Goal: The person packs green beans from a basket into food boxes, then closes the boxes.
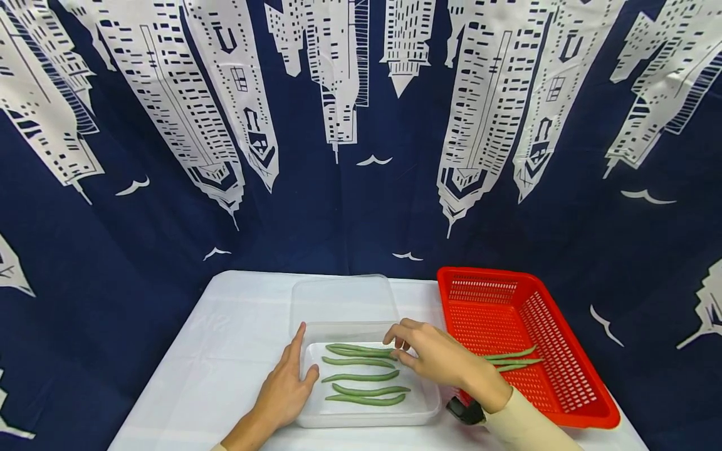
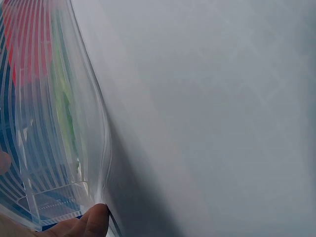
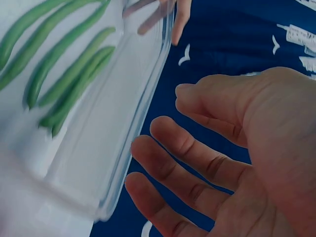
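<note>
My left hand [image 1: 286, 388] lies against the left wall of the clear box [image 1: 366, 420], bottom centre of the frame, its fingers straight, probably to steady it. My right hand [image 1: 431, 352] is over the box's right end, fingers loosely bent and spread, nothing between them; whether a fingertip touches the top bean ends, I can't tell. The 6 green beans [image 1: 360, 378] lie crosswise in the box, perhaps spaced to stay separate. The red basket [image 1: 586, 418], lower right, seems set for my right hand's reach; my forearm [image 1: 488, 383] hides part of the basket beans [image 1: 519, 361]. The see-through lid [image 1: 344, 300] behind the box is faint.
</note>
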Demonstrator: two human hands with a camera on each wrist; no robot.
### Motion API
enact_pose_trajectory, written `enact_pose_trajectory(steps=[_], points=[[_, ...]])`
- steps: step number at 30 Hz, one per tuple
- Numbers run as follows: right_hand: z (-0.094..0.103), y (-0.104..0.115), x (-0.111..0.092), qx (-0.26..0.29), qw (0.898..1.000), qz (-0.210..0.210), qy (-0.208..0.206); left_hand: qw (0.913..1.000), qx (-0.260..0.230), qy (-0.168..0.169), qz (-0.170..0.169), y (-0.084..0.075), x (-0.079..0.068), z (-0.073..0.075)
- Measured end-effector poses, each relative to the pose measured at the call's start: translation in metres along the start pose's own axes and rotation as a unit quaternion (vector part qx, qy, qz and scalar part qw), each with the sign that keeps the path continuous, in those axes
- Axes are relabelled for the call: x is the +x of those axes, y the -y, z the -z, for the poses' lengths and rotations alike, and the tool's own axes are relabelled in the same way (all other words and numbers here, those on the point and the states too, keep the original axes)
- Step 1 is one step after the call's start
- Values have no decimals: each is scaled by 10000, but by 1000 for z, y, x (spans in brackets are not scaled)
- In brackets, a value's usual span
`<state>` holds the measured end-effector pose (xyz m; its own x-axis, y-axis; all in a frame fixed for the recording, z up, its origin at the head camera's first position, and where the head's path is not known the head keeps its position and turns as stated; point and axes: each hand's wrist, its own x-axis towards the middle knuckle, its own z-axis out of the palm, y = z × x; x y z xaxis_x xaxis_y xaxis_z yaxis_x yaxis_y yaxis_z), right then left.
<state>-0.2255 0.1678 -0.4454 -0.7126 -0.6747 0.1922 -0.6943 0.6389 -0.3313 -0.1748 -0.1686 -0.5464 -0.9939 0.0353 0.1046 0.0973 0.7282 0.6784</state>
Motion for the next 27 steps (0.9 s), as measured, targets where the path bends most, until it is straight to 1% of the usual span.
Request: enact_pose_trajectory(steps=[9, 16, 23, 27], points=[[24, -26, -19, 130, 9986, -343, -392, 10000, 24, -40, 9, 2, -1, -2], [44, -50, -35, 190, 9954, -643, -691, 10000, -2, -36, 28, 2, -3, -2], [53, -81, -52, 71, 9932, -869, -773, 10000, -26, -21, 39, -2, -3, -1], [58, -98, -61, 132, 9916, -1059, -729, 10000, -29, -13, 47, -3, -2, -1]])
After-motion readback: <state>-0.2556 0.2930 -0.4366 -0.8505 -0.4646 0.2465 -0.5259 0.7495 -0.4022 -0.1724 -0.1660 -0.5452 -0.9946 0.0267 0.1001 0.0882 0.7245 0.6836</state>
